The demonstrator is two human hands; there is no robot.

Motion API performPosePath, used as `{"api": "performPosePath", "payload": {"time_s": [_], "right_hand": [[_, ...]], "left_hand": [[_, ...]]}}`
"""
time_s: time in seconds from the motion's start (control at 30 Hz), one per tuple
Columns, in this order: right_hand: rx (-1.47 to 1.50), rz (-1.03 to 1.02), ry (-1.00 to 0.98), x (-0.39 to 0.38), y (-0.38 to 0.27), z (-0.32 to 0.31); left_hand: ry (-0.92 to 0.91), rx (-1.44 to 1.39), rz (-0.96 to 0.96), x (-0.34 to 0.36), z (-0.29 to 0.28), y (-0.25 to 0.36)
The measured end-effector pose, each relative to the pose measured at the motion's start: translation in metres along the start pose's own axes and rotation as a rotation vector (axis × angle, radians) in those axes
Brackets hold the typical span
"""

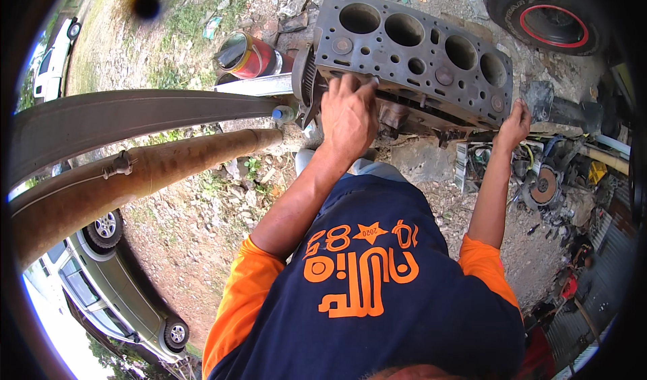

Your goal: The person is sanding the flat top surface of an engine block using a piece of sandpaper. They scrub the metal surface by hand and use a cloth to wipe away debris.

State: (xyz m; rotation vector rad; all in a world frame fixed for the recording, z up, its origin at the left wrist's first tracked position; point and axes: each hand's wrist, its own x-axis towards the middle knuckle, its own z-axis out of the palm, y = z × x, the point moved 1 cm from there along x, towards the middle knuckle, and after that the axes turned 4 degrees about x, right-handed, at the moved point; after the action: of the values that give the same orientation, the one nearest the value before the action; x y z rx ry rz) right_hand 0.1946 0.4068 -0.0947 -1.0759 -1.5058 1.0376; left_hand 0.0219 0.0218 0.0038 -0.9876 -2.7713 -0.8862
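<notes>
- Navy cloth shirt with orange sleeves [445, 292] is nearest.
- Long grey metal engine block [435, 56], with four round bores, sits just beyond; I judge the step is steadying it, and the next move calls for even support.
- Black rubber tyre [505, 9], pale lettering, stands far right.
- Hands apart: left hand [349, 110] curled at near edge, right hand [514, 125] at right corner; grip, I cannot tell.
- Orange lettering [369, 306], with star, marks the shirt.
</notes>
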Motion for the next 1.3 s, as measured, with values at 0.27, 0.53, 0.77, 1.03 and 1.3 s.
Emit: {"api": "performPosePath", "payload": {"time_s": [0.27, 0.53, 0.77, 1.03, 1.3], "right_hand": [[-0.101, -0.071, -0.087, 0.005, -0.002, -0.005], [-0.124, -0.404, -0.096, -0.042, -0.072, -0.011], [-0.041, -0.342, -0.356, -0.109, -0.073, -0.025], [0.353, 0.381, -1.01, -0.15, -0.094, -0.004], [0.454, 0.704, -1.47, -0.153, -0.117, 0.019]], "left_hand": [[-0.02, -0.505, -0.388, -0.04, -0.018, -0.067], [-0.022, -0.622, -0.629, -0.102, -0.009, -0.102], [-0.072, -0.976, -0.78, -0.109, -0.029, -0.091], [-0.321, -1.49, -0.627, -0.065, -0.032, -0.043], [-0.614, -1.505, -0.534, -0.042, 0.006, -0.01]]}}
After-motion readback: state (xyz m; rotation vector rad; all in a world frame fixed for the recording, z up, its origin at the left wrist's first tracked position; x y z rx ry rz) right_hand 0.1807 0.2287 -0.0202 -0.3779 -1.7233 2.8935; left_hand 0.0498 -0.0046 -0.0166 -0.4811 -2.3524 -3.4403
